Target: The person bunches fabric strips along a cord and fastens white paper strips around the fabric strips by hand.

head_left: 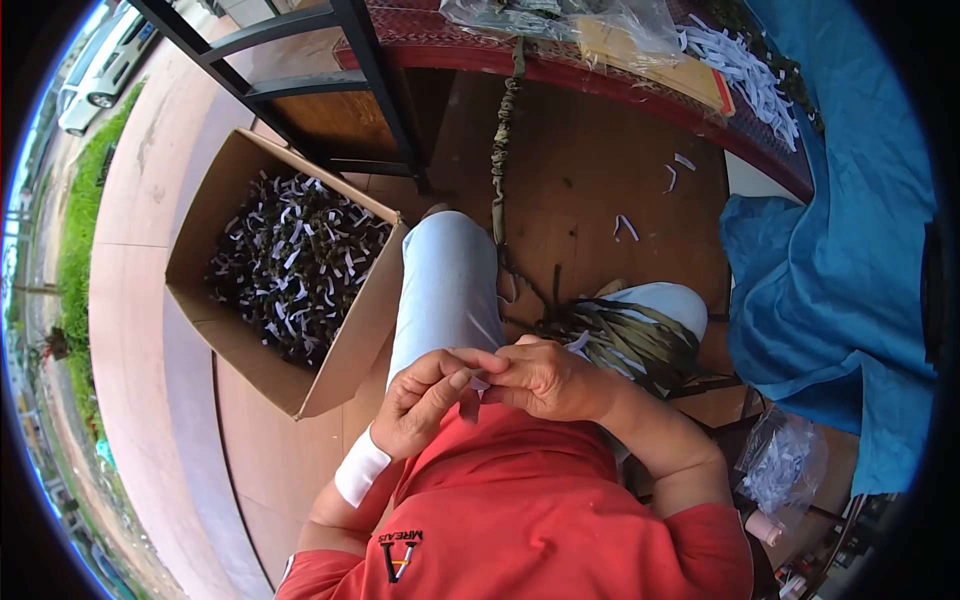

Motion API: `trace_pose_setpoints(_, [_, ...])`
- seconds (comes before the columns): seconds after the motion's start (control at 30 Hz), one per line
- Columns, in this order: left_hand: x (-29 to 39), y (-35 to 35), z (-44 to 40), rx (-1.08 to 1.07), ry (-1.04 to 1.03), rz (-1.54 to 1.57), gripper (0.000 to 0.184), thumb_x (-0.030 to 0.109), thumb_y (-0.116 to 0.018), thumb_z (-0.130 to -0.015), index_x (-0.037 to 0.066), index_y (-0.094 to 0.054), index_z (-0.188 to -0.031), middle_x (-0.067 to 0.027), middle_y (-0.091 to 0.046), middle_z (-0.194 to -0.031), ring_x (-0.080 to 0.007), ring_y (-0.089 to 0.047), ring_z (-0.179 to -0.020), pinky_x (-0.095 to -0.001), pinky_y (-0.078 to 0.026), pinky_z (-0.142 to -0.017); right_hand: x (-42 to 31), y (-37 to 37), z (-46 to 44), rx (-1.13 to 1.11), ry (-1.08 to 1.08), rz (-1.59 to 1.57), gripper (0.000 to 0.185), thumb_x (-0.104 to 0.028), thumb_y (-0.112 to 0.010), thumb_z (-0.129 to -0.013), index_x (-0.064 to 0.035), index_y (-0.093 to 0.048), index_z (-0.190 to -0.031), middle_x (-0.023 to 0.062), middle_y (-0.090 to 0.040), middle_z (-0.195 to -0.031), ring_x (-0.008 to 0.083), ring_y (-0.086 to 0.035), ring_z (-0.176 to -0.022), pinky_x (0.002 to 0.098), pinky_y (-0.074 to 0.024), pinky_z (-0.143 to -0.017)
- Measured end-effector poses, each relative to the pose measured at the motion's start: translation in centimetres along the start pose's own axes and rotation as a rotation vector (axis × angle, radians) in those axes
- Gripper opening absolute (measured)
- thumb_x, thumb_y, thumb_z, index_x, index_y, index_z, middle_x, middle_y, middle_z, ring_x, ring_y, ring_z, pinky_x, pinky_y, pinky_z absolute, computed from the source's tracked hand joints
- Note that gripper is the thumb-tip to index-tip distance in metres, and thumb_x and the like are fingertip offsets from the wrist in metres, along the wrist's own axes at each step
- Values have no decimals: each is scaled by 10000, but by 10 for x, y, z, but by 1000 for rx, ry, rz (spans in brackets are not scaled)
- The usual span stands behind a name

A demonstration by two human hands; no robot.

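Two bare hands brought together over the lap: left hand (pixel 425 400) and right hand (pixel 545 380), with a small strip (pixel 469 406) held between them, just above the red shirt (pixel 520 490). Left thumb and fingers are closed in a pinch; right thumb and index finger are bent in to meet them, almost no gap, and the strip seems to be gripped from both sides. A whitish bit shows at the fingertips; whether it is part of the strip cannot be told. Held close to the body, probably so that fine fingerwork can be seen and steadied.

An olive bundle of strips (pixel 645 350) is laid over the right thigh, beside the right hand, likely for quick reach. The cardboard box (pixel 345 365) is set tilted by the left leg, its open top turned up, so pieces can presumably be dropped in; it is partly filled with dark pieces with white tabs (pixel 290 265). White strips (pixel 745 80) are piled on the red table (pixel 430 40), within reach. A gathered strap (pixel 500 150) is hung from the table edge.

Writing: shirt logo (pixel 400 558) only, a large black emblem with small lettering seen upside down, maybe "MREAIS", not certain; no other label can be read
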State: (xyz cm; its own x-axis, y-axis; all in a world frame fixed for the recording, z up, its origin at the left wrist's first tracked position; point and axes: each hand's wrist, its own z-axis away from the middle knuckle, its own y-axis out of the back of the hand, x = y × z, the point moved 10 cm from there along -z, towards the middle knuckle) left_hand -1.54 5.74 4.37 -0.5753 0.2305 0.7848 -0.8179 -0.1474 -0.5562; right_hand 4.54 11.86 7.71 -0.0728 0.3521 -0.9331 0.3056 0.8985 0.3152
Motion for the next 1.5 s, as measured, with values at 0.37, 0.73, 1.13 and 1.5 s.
trace_pose_setpoints(0.37, [-27,-32,38,-374,33,-734,119,89,-396,-939,12,-476,-897,-92,-497,-769,-222,-494,-691,-301,-421,-650,-16,-22,47,-302,153,618,145,-253,-623,-778,-156,-556,-693,-9,-479,-671,165,-521,-696,410,-402,-867])
trace_pose_setpoints(0.73, [75,40,15,153,-279,-562,157,126,-472,-933,3,-543,-866,-111,-510,-1086,-127,-492,-901,-238,-425,-743,-11,-7,-52,54,193,160,371,-194,-675,-760,-72,-584,-1099,82,-591,-985,247,-562,-916,379,-395,-867])
trace_pose_setpoints(1.13, [227,283,70,933,-456,-1034,280,253,-554,-901,-20,-613,-879,-53,-546,-875,-107,-507,-785,-225,-412,-710,17,22,-31,130,75,403,335,-105,-691,-727,-36,-596,-1040,123,-557,-1085,302,-552,-974,377,-441,-845])
trace_pose_setpoints(1.5, [62,195,32,678,-268,-388,328,285,-458,-961,26,-565,-1132,-67,-635,-958,-127,-618,-801,-255,-477,-718,51,82,5,296,-131,473,282,-18,-632,-744,-2,-591,-1022,144,-592,-1036,300,-570,-967,350,-451,-833])
